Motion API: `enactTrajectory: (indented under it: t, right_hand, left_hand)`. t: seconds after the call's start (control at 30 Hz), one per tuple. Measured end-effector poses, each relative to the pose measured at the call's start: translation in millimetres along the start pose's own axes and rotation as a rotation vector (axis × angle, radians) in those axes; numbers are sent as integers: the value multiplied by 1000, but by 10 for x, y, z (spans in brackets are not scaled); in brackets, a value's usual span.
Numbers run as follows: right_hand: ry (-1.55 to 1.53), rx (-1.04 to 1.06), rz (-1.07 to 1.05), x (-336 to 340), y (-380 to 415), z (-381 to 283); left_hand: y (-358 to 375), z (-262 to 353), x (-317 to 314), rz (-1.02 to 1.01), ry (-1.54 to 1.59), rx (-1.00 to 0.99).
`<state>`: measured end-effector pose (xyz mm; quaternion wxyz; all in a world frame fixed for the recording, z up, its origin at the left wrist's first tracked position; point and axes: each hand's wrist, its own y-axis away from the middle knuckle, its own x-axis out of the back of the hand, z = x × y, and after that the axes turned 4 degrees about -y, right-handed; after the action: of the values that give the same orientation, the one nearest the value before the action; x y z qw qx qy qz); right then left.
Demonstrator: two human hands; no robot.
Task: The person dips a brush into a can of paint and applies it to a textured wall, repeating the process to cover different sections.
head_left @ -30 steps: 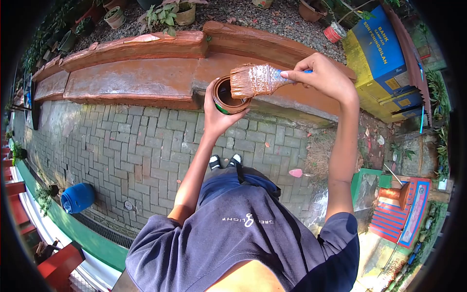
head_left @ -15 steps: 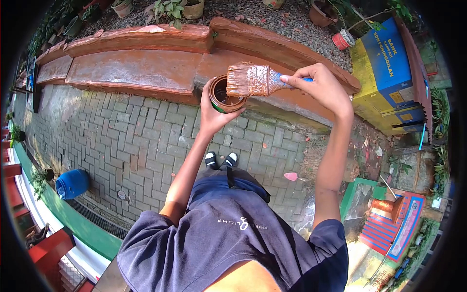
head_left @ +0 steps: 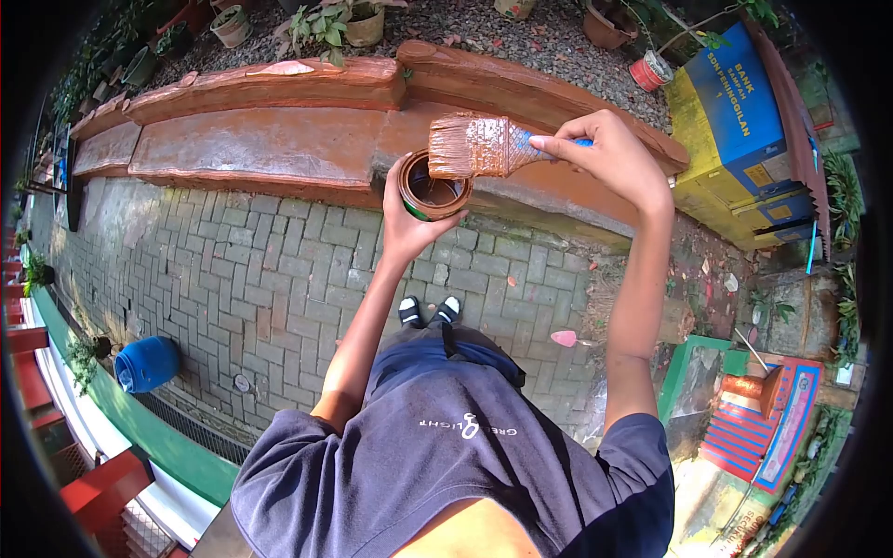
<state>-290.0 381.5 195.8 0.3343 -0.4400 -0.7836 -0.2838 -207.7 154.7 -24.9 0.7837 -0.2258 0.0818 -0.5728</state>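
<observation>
My left hand (head_left: pixel 411 232) is wrapped around a small open paint can (head_left: pixel 437 208) with a brown-smeared rim and a strip of green label. Dark paint shows inside it. My right hand (head_left: pixel 616 166) grips a wide paintbrush (head_left: pixel 486 149) by its blue handle. The brush lies level, its paint-coated bristles pointing left over the far edge of the can's mouth. Beyond both hands runs a long brown bench (head_left: pixel 251 139) with a raised back; its surface looks glossy in places.
Grey paving (head_left: pixel 279 251) lies underfoot. At the right stands a yellow and blue bin box (head_left: pixel 735 139). A blue barrel (head_left: pixel 147 364) is at the lower left. Potted plants (head_left: pixel 365 23) sit on gravel behind the bench. A red-and-blue striped panel (head_left: pixel 744 432) is at the lower right.
The brush and my right hand have risen slightly relative to the can. The whole view has shifted a little; both hands keep their holds.
</observation>
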Motion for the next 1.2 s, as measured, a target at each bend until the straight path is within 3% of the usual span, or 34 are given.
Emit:
enactTrajectory:
  t: [1.2]
  right_hand:
    - [222, 183, 317, -123, 148, -207]
  left_hand:
    - [-16, -31, 33, 12, -42, -33]
